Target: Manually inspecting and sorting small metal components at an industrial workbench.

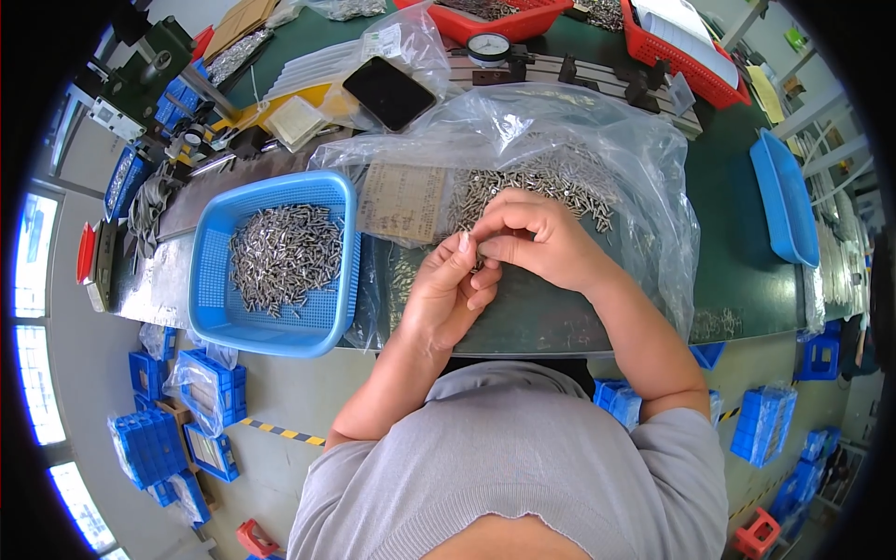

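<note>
My left hand (442,297) and my right hand (549,245) meet fingertip to fingertip above the near part of the green table (747,303). Both are closed in a pinch, and whatever small piece sits between the fingers is hidden. Just beyond them, a heap of small metal pins (586,194) lies on and under a clear plastic bag (658,233). A brown paper label (401,200) rests at the heap's left side. To the left of my hands stands a light blue basket (266,342), holding many similar metal pins (285,257).
A black phone (389,93) lies on plastic at the back. Behind the bag is a metal rail fixture with a dial gauge (488,49). Red baskets (686,58) stand at the far edge, a blue tray (782,198) at the right. Blue crates (149,446) stack on the floor.
</note>
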`<state>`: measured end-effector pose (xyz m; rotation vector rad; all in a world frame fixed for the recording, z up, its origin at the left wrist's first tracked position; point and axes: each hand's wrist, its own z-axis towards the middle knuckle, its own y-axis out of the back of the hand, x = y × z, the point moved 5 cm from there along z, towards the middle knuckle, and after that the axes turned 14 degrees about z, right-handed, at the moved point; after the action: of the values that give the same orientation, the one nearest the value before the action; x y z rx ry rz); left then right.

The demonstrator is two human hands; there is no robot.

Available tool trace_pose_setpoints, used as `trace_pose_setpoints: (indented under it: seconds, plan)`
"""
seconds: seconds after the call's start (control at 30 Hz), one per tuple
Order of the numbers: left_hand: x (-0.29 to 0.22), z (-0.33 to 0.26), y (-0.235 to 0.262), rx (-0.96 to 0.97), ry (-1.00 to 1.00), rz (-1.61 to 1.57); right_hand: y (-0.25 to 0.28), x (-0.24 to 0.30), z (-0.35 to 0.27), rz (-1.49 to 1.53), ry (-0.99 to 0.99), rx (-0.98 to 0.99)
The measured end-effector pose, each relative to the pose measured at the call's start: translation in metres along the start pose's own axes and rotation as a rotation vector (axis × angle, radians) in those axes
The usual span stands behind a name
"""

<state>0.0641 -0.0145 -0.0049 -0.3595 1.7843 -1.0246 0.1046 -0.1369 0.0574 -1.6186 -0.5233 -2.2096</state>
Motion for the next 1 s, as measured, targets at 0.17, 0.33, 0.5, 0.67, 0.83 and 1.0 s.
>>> trace_pose_setpoints:
  seconds: [0.17, 0.33, 0.5, 0.67, 0.83, 1.0]
  plan:
    - [-0.001, -0.001, -0.004, -0.026, 0.022, 0.038, -0.002, 0.005, -0.002, -0.091, -0.013, 0.005]
    - [0.001, 0.002, 0.0, -0.074, -0.015, -0.002, 0.002, 0.007, -0.002, -0.121, 0.112, -0.009]
    - [-0.003, 0.001, 0.002, -0.05, -0.081, -0.049, 0.024, 0.004, -0.002, -0.039, -0.094, -0.222]
    - [-0.003, 0.003, 0.001, -0.051, -0.066, -0.03, 0.024, -0.011, -0.004, -0.535, -0.058, -0.067]
    - [-0.003, 0.003, 0.0, -0.019, -0.067, -0.045, 0.01, -0.013, -0.003, -0.728, 0.062, -0.034]
    - [-0.003, 0.003, -0.002, -0.009, -0.062, -0.046, 0.011, -0.015, -0.003, -0.733, 0.088, -0.023]
